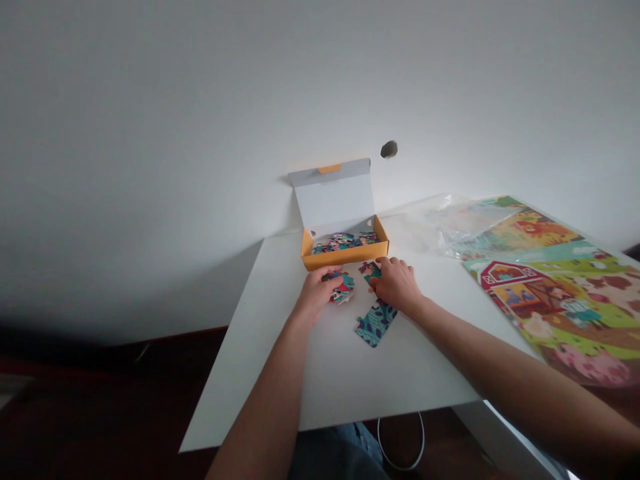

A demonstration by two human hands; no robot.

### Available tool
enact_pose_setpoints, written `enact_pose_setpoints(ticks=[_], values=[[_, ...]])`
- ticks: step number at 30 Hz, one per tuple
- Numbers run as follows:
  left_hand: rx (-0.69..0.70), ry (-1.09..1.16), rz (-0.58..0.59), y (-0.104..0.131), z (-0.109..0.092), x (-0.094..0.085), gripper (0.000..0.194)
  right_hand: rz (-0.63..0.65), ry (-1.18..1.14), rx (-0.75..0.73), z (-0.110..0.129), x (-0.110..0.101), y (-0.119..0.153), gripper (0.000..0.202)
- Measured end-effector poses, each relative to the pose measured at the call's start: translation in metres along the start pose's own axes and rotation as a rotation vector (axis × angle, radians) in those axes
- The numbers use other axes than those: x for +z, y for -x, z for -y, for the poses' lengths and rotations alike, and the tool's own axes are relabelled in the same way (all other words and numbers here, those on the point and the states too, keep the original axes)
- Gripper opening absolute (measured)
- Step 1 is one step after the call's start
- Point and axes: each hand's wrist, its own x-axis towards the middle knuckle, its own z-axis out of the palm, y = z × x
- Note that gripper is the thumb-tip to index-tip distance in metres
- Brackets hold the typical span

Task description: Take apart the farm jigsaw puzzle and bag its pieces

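My left hand (pixel 319 291) is closed around a small pile of jigsaw pieces (pixel 344 287), just in front of the orange box. My right hand (pixel 397 283) has its thumb and forefinger on a dark teal and purple jigsaw piece (pixel 369 269) that lies on the table. Below that hand, toward me, is a group of leaf-patterned teal jigsaw pieces (pixel 375 325); its upper part is partly hidden by the hand. An orange cardboard box (pixel 345 256) with its lid raised against the wall holds many more loose pieces.
The white table (pixel 270 320) stands against a white wall with a dark hole (pixel 389 149). On the right lies a colourful farm-scene picture sheet (pixel 565 293), partly under a clear plastic bag (pixel 440 223). A white cable (pixel 423 443) hangs below the table's front edge.
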Motion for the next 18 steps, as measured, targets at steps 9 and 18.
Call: enact_pose_setpoints(ticks=[9, 18], values=[[0.097, -0.067, -0.103, -0.010, 0.010, -0.009, 0.046, 0.020, -0.079, -0.193, 0.007, -0.001, 0.007, 0.057], [0.122, -0.028, -0.208, -0.015, 0.013, -0.015, 0.048, -0.011, -0.132, -0.217, 0.003, 0.006, -0.002, 0.041]])
